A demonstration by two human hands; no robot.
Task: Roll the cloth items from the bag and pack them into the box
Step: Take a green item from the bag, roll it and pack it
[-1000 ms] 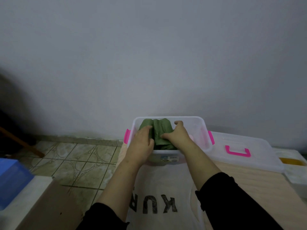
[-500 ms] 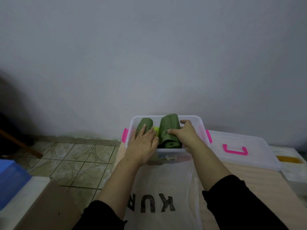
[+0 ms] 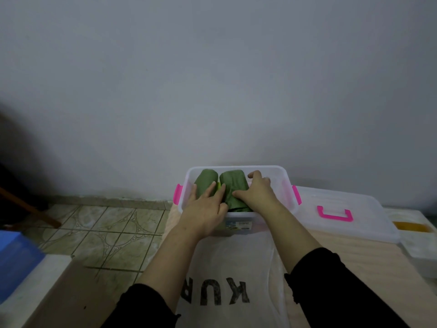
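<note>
**Rolls being seated in box; unrolling risk noted**

Two green cloth rolls are lying side by side inside the clear box (image 3: 285, 178): the left roll (image 3: 205, 183) and the right roll (image 3: 233, 185). The left hand (image 3: 205, 208) is pressing flat-fingered on the left roll. The right hand (image 3: 256, 194) is curling round the right roll. The bag (image 3: 231, 268) is lying flat before the box. Judgement: releasing unevenly may be letting the right roll spring open, its near end looking loose.

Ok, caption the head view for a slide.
Both hands press two green rolls into the clear box.
</note>
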